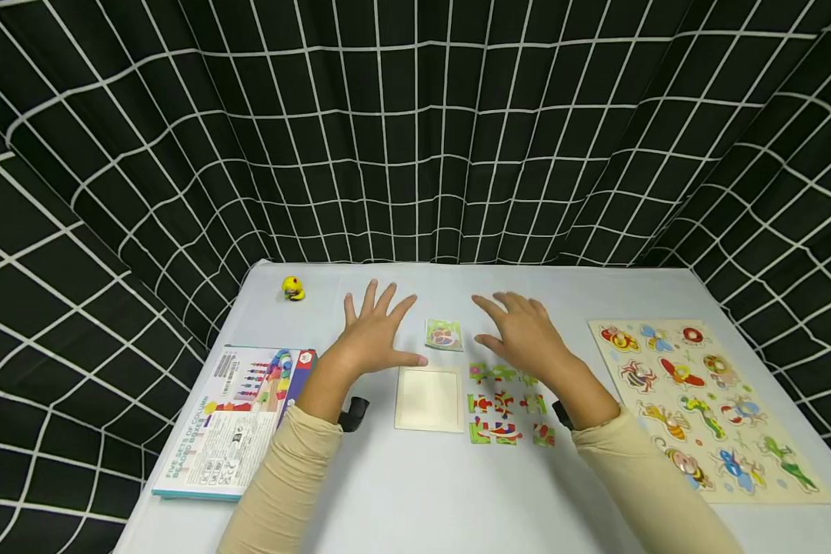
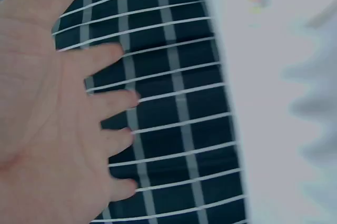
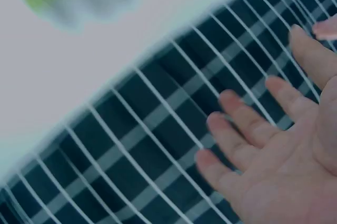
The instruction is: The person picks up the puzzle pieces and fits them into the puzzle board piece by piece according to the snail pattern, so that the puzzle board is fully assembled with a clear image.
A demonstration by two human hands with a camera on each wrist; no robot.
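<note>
My left hand (image 1: 374, 336) hovers over the table with its fingers spread, holding nothing. Its thumb tip appears just above the top edge of a pale square puzzle tray (image 1: 429, 400). My right hand (image 1: 525, 336), also holding nothing, is raised with fingers loosely extended above and behind several colourful puzzle pieces (image 1: 503, 404), which lie in rows right of the tray. Between the hands, farther back, lies a small square picture card (image 1: 444, 335). Both palms show in the wrist views: the left palm (image 2: 58, 124) and the right palm (image 3: 284, 155), fingers apart.
A boxed bead toy (image 1: 231, 423) lies at the left. A small yellow figure (image 1: 293, 288) stands at the back left. An insect-picture puzzle board (image 1: 706, 408) covers the right side. Black gridded curtains (image 1: 415, 138) surround the white table (image 1: 429, 500).
</note>
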